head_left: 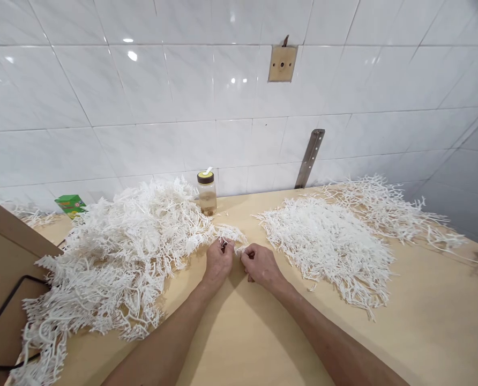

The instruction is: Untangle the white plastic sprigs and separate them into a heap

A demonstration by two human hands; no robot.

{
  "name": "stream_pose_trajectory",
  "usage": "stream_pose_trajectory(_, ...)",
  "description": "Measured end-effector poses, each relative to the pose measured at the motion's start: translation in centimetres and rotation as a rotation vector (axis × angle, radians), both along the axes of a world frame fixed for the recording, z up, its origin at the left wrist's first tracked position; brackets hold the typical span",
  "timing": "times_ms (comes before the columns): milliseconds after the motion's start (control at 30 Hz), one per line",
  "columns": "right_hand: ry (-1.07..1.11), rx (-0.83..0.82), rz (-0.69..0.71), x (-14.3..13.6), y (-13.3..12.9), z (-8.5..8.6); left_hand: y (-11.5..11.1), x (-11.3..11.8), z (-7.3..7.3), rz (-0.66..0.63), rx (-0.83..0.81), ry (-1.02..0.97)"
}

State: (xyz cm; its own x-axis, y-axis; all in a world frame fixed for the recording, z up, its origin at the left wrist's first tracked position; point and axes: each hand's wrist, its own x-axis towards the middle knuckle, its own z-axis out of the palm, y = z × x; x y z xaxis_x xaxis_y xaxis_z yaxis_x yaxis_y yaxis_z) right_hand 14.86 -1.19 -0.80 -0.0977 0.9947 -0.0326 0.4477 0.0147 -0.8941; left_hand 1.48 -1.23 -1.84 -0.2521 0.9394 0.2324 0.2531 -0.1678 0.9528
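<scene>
Over the middle of the table, my left hand [219, 261] is closed in a pinch on a white branched strand [231, 232]. Just right of it my right hand [261, 264] also pinches, its fingertips at a small white bit near the strand's lower end. The two hands are close together but apart. To the left rises a large tangled heap of white branched strands [130, 241], reaching almost to my left hand. A flatter pile of short white pieces [331, 241] lies to the right of my right hand. Exactly what sits between the fingertips is partly hidden.
Behind the left heap stand a capped bottle [207, 195] and a green box [71, 205]. Bare white stems [387, 206] lie at the back right. A metal bracket [310, 158] leans on the tiled wall [234, 86]. A brown carton [6, 257] borders the wooden table [432, 316] at left.
</scene>
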Motion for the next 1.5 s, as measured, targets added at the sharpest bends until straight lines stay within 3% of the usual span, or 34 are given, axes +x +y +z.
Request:
stream_pose_trajectory(167, 0.047, 0.049, -0.131, 1.5, 1.2, 0.1, 0.0, -0.1, 0.1, -0.1, -0.033, -0.075)
stream_pose_trajectory(333, -0.074, 0.15, -0.277, 4.3, 2.5, 0.8, 0.0, 0.0, 0.2, -0.118, -0.039, -0.109)
stream_pose_trajectory(467, -0.126, 0.147, -0.304, 5.3, 2.8, 1.1, -0.3, -0.1, 0.5, -0.144, -0.049, -0.082)
stream_pose_trajectory(567, -0.143, 0.272, -0.252, 4.9, 2.4, 1.4, -0.4, -0.1, 0.8, -0.188, -0.037, -0.06)
stream_pose_trajectory(700, -0.088, 0.546, -0.008, 3.8, 1.6, 2.1, -0.6, -0.1, 0.9, -0.286, -0.035, 0.009)
stream_pose_trajectory(833, -0.141, 0.516, 0.185, 3.3, 1.3, 2.1, -0.7, 0.0, 1.2, -0.348, -0.062, 0.025)
stream_pose_trajectory(1267, -0.375, 0.436, 0.246, 3.8, 0.8, 2.8, -0.8, 0.0, 1.2, -0.347, -0.089, 0.061)
stream_pose_trajectory(1433, -0.48, 0.509, 0.251, 3.4, 0.7, 2.3, -0.7, -0.1, 1.2, -0.339, -0.082, 0.105)
stream_pose_trajectory(1500, -0.568, 0.553, 0.195, 3.1, 1.0, 1.8, -0.7, -0.1, 1.2, -0.358, -0.077, 0.142)
